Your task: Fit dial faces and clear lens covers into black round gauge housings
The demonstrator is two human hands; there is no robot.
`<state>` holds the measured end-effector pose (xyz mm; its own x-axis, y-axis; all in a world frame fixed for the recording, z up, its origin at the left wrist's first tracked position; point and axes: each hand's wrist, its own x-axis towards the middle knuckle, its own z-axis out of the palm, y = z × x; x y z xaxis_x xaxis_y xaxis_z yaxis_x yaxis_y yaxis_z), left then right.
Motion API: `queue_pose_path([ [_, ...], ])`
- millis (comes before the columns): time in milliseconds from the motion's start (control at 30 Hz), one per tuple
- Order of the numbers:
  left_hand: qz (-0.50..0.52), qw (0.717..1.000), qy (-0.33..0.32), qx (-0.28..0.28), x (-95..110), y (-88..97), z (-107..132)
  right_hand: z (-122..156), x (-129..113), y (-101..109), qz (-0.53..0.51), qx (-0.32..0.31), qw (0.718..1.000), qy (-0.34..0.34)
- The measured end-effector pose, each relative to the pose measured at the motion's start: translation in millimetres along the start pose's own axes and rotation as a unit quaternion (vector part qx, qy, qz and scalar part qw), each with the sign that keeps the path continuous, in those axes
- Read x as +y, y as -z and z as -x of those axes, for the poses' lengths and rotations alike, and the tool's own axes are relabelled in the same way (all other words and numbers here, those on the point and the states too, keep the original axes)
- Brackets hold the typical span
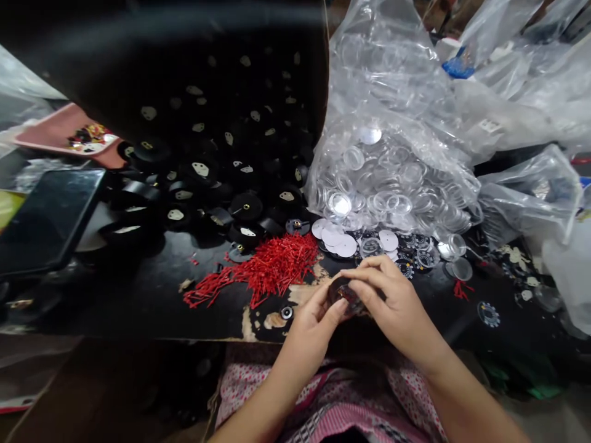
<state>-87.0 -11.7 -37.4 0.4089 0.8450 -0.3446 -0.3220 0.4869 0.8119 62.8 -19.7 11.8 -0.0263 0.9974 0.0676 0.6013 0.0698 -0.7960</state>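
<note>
Close to the table's front edge, a small round black dial case (342, 289) is held between both hands, with something reddish showing inside it. My left hand (316, 317) grips its left side, the thumb lying over the front. From the right, my right hand (388, 292) has its fingers closed on the rim; what its fingertips press is partly hidden. Left of the hands lies a heap of thin red pointers (281, 264). White discs (344, 246) and clear round covers (372, 247) are scattered just beyond the fingers.
Many round black cases (246, 206) spill from a large dark container (258, 37). Clear covers fill a plastic bag (397, 178) at the back. A phone (50, 215) and a pink tray (60, 132) are at left. A printed dial (488, 314) lies right; a small round part (287, 312) is nearer.
</note>
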Motion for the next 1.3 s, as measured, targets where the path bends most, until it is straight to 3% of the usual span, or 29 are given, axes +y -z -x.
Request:
queue_pose_path([
  [167, -0.111, 0.99, -0.034, -0.076, 0.9, -3.7, 9.0, -7.7, 0.3, -4.6, 0.094, 0.064, 0.993, -0.006],
  [400, -0.24, 0.965, -0.074, -0.082, 7.1, -6.2, 12.4, -4.3, 5.9, -18.5, 0.11, 0.096, 0.988, 0.054],
  [467, -0.274, 0.955, -0.075, -0.081, 10.5, 0.1, 17.7, -1.8, 2.6, -19.7, 0.112, 0.077, 0.989, 0.057],
  [533, -0.308, 0.948, -0.055, -0.061, 10.2, 18.2, 34.0, 0.9, -1.6, -17.2, 0.089, 0.01, 0.995, 0.046],
  [633, -0.329, 0.944, 0.008, 0.034, -0.1, 71.6, 80.2, 3.5, -2.5, -8.9, 0.001, -0.077, 0.997, 0.006],
  [700, -0.348, 0.922, 0.021, 0.172, -7.2, 114.7, 113.4, 2.9, 0.7, -6.1, -0.037, -0.066, 0.997, -0.03],
  [733, -0.386, 0.892, 0.016, 0.237, -7.9, 133.1, 125.8, 1.7, 2.0, -7.0, -0.043, -0.062, 0.996, -0.043],
  [767, -0.436, 0.845, -0.022, 0.309, -5.7, 147.2, 133.3, 0.0, 2.2, -9.4, -0.043, -0.069, 0.995, -0.049],
  [800, -0.482, 0.802, -0.069, 0.347, -0.3, 155.6, 134.8, -1.9, 1.0, -13.0, -0.041, -0.09, 0.994, -0.044],
  [867, -0.541, 0.743, -0.169, 0.356, 19.0, 155.6, 118.5, -5.6, -5.2, -21.5, -0.033, -0.141, 0.989, -0.011],
  [967, -0.568, 0.732, -0.254, 0.277, 59.4, 131.1, 56.4, -7.7, -15.9, -28.9, -0.011, -0.168, 0.985, 0.031],
  [1033, -0.598, 0.704, -0.267, 0.275, 83.1, 116.0, 9.1, -5.9, -17.7, -27.9, 0.002, -0.163, 0.986, 0.028],
  [1100, -0.601, 0.696, -0.272, 0.284, 96.9, 109.0, -27.2, -1.8, -14.5, -24.4, 0.006, -0.157, 0.987, 0.009],
  [1200, -0.59, 0.701, -0.275, 0.292, 98.3, 111.6, -48.7, 4.4, -6.9, -20.8, -0.006, -0.15, 0.988, -0.027],
  [1300, -0.571, 0.719, -0.27, 0.29, 90.2, 119.5, -40.1, 4.6, -4.7, -21.8, -0.019, -0.149, 0.988, -0.042],
])
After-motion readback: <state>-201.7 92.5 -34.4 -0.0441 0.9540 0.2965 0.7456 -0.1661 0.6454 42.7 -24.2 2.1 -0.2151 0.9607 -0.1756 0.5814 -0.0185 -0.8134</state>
